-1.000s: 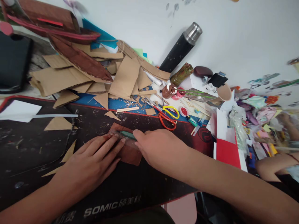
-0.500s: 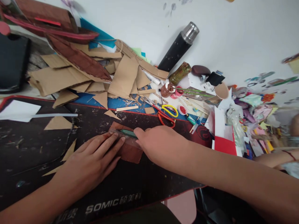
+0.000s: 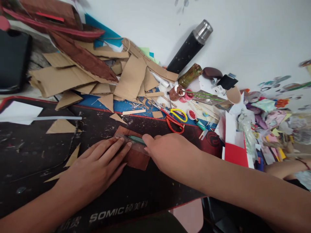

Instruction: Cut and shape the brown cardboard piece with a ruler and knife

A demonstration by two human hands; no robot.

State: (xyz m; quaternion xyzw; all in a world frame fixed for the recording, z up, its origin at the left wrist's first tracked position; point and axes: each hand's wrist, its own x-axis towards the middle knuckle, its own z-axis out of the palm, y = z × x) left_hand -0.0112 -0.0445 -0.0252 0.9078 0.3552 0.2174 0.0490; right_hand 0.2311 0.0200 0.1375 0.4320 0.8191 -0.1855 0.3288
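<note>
A brown painted piece of cardboard lies on the black desk mat in front of me. My left hand rests flat with its fingers spread, the fingertips pressing a clear ruler-like strip onto the brown piece. Along the strip's far side, my right hand grips a slim green utility knife. Its blade is too small to make out, and the back of my hand hides most of the grip.
Scissors with red and yellow handles lie beyond my right hand. Cardboard scraps and a brown boat-shaped piece are heaped behind the mat. A black thermos leans at the wall. Another person's arm shows at far right.
My right hand and the green knife have slid slightly to the right along the clear strip. My left hand keeps its place on the strip. The camera view has shifted a little.
</note>
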